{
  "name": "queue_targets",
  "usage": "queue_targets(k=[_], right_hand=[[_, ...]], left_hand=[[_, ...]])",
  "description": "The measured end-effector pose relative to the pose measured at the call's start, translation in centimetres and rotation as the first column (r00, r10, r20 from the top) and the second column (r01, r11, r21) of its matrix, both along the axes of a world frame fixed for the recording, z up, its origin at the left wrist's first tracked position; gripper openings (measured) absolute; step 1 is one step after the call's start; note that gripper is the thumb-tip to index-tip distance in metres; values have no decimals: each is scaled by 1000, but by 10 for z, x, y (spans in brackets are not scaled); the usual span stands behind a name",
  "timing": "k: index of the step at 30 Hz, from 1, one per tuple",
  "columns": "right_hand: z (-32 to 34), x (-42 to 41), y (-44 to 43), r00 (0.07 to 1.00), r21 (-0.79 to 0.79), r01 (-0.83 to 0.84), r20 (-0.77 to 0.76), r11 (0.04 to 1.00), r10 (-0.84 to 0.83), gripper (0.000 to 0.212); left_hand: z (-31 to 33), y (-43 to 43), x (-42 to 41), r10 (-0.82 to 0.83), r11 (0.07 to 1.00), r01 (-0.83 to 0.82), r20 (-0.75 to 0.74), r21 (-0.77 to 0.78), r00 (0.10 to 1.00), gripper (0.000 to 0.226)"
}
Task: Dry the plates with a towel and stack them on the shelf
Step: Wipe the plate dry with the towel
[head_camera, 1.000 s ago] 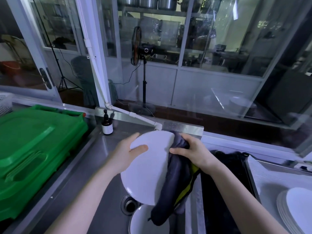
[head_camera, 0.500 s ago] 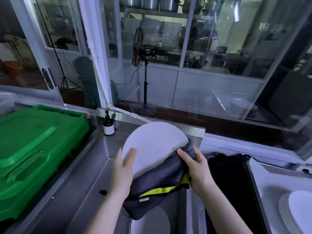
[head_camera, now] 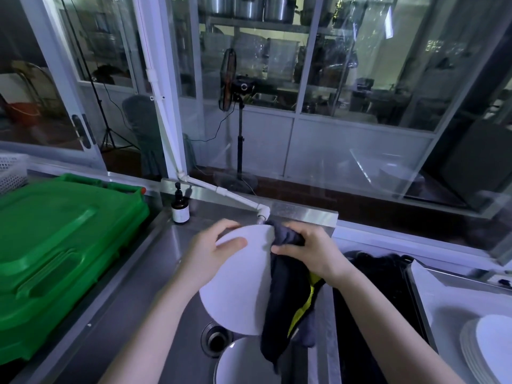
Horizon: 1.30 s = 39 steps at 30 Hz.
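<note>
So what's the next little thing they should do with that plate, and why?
Probably sweep the towel leftward across the face of the plate. The right hand grips the towel bunched at the upper right rim only, so most of the white face shows uncovered, while the left hand holds the opposite rim and can brace it over the sink.
</note>
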State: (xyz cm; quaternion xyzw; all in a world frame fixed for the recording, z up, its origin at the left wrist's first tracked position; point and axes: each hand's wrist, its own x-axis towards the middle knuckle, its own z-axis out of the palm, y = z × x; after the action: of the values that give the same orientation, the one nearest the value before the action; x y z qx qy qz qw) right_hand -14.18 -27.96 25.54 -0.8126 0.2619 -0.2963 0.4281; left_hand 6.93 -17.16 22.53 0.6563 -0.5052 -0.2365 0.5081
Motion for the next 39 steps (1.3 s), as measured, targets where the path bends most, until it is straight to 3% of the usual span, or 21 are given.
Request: queue_targets(k=[2,4,7,10,13,15,17,20,22,24,27,29,30,34,37,39], right_hand=[[-15,-7,5,968,230,67,219,971,-119,16],[-32,-8,11,894,488,78,352,869,-278,20],[-45,-6,17,852,625,67,369,778,-370,19],[-36,-7,11,880,585,12,379,811,-286,24],[-12,-4,-3,944,387,54,280,920,-173,25],[8,0,-9,982,217,50,166,975,-87,23],[24,7,-10,1000,44,-3,-10,999,4,17],[25,17,-4,987,-103,-66,-154,992,50,30],[15,15,-2,994,-111,-46,-105,993,34,19],[4,9,-1,1000,-56,23,9,998,-22,16],[-22,-2,7,930,322,85,313,943,-191,19],[-38,-4,16,866,535,90,374,840,-332,19],[-44,-4,19,853,583,93,372,807,-367,17],[-38,-9,12,902,564,32,338,825,-267,25],[-16,-10,-3,952,411,49,255,910,-167,27],[0,-8,-12,979,286,54,173,957,-107,23]], left_hand=[[-22,13,-9,192,979,-203,-223,-29,956,16],[-41,21,-24,270,955,-296,-423,5,865,35],[-43,18,-27,276,945,-326,-479,-22,833,54],[-29,11,-14,249,957,-287,-381,-43,890,47],[-5,5,2,187,974,-211,-226,-87,956,30],[11,1,6,105,988,-107,-28,-109,994,17],[24,-3,5,11,996,6,194,-86,981,33],[31,-6,2,-87,996,91,353,6,932,20],[29,-2,3,-106,994,103,276,27,955,11],[17,8,1,-37,999,37,62,-8,997,22],[-18,24,-11,192,973,-221,-294,-67,936,44],[-33,27,-25,253,956,-293,-431,-27,866,61],[-37,26,-28,269,952,-307,-446,-14,854,64],[-30,16,-18,222,965,-255,-330,-60,918,19],[-13,6,-7,133,981,-162,-242,-108,961,13],[-3,-1,-2,75,985,-92,-122,-143,990,22]])
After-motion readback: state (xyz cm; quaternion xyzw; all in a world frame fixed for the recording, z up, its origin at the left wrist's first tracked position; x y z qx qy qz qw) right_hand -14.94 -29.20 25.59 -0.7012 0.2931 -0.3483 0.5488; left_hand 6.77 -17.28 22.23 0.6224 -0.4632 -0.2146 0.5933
